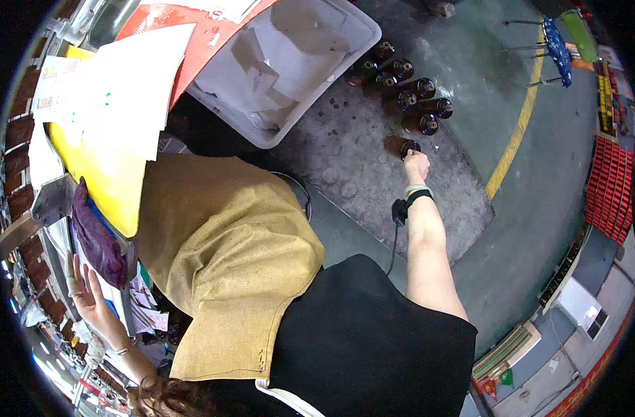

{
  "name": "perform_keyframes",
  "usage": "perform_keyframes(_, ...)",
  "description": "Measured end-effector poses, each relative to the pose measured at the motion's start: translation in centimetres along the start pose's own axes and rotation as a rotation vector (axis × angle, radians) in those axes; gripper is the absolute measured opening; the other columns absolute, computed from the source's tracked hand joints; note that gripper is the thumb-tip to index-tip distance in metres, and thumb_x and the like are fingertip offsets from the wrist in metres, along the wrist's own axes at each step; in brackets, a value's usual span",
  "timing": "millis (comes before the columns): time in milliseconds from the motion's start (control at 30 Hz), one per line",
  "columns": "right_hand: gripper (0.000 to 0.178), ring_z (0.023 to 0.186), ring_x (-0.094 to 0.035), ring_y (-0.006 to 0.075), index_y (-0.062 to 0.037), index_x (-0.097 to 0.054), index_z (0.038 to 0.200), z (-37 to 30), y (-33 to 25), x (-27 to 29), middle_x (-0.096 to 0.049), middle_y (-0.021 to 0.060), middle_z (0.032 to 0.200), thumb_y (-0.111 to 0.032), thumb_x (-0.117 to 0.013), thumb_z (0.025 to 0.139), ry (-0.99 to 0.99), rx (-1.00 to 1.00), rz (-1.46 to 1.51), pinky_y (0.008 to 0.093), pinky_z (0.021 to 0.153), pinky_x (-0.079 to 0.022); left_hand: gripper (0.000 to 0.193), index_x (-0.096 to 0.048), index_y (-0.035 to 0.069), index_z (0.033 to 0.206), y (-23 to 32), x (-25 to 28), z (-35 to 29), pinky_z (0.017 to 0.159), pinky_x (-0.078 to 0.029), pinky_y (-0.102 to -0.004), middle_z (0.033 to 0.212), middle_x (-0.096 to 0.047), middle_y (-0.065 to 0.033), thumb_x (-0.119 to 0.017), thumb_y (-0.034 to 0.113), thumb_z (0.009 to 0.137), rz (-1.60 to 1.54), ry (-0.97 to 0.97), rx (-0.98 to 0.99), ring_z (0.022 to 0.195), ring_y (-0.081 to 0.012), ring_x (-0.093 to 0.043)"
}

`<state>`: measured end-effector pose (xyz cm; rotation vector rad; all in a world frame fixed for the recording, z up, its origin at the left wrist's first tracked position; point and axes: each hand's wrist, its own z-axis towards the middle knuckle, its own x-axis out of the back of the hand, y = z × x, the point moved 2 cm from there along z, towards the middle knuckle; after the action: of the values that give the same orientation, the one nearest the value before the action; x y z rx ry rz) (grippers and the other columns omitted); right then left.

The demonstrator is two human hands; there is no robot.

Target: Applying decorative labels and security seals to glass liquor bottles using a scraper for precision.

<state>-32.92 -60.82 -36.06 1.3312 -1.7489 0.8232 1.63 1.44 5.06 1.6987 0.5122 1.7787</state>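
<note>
Stretched out forward, my right hand (416,165) is closed at the top of a dark brown cylindrical part (399,146) with a black, shiny end. That part stands on a grey, stained plate (359,187) on the floor; whether it is lifted at all I cannot tell. Just beyond it stand several similar dark cylindrical parts (420,124) in a loose cluster. On the far left my left hand (88,295) is open with its fingers spread, nothing in it. Closest to it lies a dark purple cloth or glove (98,240).
A whitish plastic tub (262,132) with scraps inside stands between me and the cluster. White papers (116,83) and a yellow sheet (102,174) lie at the left. A blue stool (557,52) and red stacked bins (609,191) are to the right, past a yellow floor line (523,125).
</note>
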Motion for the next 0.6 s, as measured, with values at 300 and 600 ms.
perform_keyframes(300,0.031,0.117,-0.073,0.0345,-0.0237,-0.078,0.123,1.3,-3.0,0.4,-0.076,0.0134,0.124,-0.033,-0.074,0.094,0.082,-0.016,0.028,0.0473,0.097,-0.06,0.049,-0.048,0.0,0.156,0.9,0.0,-2.1,0.127,-0.033,-0.042,0.164,-0.047,-0.0132,-0.056,0.002,0.108,-0.024,0.046,0.011,0.151,-0.0232,-0.043)
perform_keyframes(600,0.017,0.069,-0.054,0.0032,-0.006,-0.074,0.116,-7.4,-7.4,0.0,-0.065,-0.0039,0.086,-0.019,-0.065,0.107,-0.336,0.689,0.908,0.0197,0.059,-0.041,0.061,-0.049,0.003,0.155,-1.1,3.5,1.2,0.121,-0.041,-0.0435,0.162,-0.048,-0.011,-0.072,0.005,0.099,-0.032,0.113,0.036,0.15,-0.0229,-0.045)
